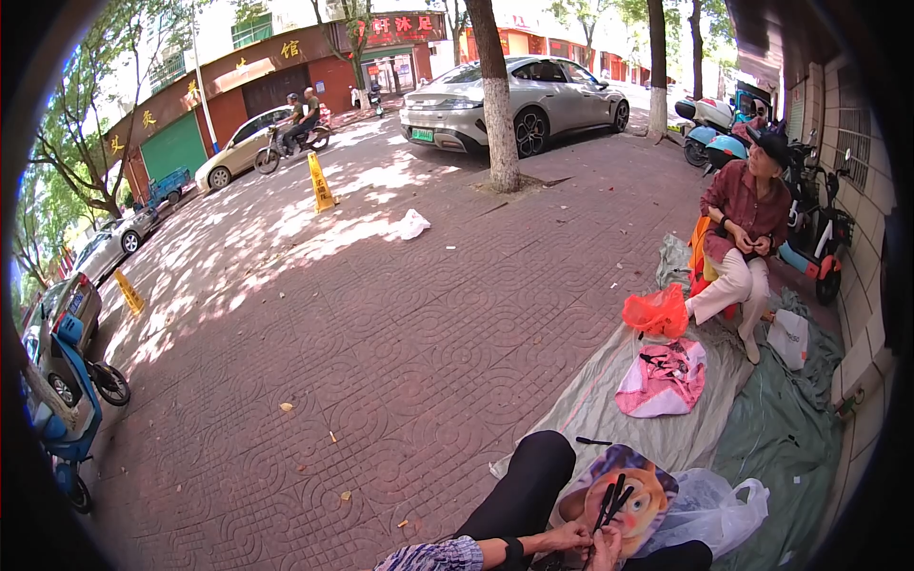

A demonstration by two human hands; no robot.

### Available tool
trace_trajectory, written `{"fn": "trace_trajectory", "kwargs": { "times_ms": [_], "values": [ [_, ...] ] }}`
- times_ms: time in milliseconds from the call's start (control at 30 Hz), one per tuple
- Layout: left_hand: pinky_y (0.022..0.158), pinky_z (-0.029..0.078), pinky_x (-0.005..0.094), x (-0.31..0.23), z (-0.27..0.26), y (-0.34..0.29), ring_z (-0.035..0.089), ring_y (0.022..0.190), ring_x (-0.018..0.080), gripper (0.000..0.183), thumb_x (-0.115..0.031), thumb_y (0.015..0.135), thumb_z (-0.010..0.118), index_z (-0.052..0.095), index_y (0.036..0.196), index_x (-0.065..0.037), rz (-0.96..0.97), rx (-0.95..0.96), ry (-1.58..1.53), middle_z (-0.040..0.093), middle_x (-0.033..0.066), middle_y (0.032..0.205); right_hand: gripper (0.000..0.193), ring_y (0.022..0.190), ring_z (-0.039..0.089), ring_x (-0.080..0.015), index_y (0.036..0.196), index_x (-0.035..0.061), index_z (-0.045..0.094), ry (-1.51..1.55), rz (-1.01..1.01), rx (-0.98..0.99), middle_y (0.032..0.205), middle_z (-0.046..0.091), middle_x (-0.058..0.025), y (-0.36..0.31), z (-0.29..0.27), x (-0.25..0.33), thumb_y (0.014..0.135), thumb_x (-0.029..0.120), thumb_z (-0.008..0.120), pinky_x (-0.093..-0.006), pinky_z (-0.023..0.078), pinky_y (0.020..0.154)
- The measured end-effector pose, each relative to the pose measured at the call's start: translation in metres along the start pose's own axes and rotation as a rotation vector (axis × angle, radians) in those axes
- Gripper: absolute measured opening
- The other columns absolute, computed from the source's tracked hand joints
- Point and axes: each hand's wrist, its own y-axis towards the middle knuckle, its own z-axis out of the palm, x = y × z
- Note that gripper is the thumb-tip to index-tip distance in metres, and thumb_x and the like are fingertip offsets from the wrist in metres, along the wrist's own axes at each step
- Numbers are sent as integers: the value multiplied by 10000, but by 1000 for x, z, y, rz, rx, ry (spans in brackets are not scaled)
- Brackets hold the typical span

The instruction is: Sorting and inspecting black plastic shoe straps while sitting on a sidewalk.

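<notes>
Right grip [606, 548], left grip [571, 538]: slim black sticks [614, 502] jutting above both.

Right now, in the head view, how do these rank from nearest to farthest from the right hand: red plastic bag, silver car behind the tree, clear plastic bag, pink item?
From the right hand:
1. Clear plastic bag: just to the right.
2. Pink item: ahead, slightly right.
3. Red plastic bag: just beyond it.
4. Silver car: far ahead.
</notes>
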Motion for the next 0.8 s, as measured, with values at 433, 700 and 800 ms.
{"fn": "trace_trajectory", "kwargs": {
  "times_ms": [433, 700, 800],
  "values": [
    [521, 365, 220, -6, -1, -4, 478, 586, 74, 239, -230, 807, 554, 559, 695, -19, 0, 3, -38, 548, 4, 627, 226, 615, 483, -84, 996, 96, 491, -6, -40, -13, 857, 508, -17, 5, 0, -6, 823, 212, 578, -185, 386, 441],
    [521, 368, 213, -15, -1, -9, 484, 570, 69, 253, -235, 810, 552, 554, 671, -23, -4, 25, -74, 555, 5, 611, 220, 627, 485, -87, 991, 94, 483, 21, -7, 14, 857, 503, -18, 10, -9, -18, 826, 208, 574, -188, 395, 459],
    [519, 370, 214, -17, -1, -9, 485, 566, 71, 250, -230, 809, 556, 554, 670, -23, 9, 29, -55, 558, 7, 608, 219, 628, 486, -88, 991, 92, 482, 31, -12, 7, 859, 503, -20, 10, -10, -19, 825, 200, 576, -189, 398, 462]
  ]
}}
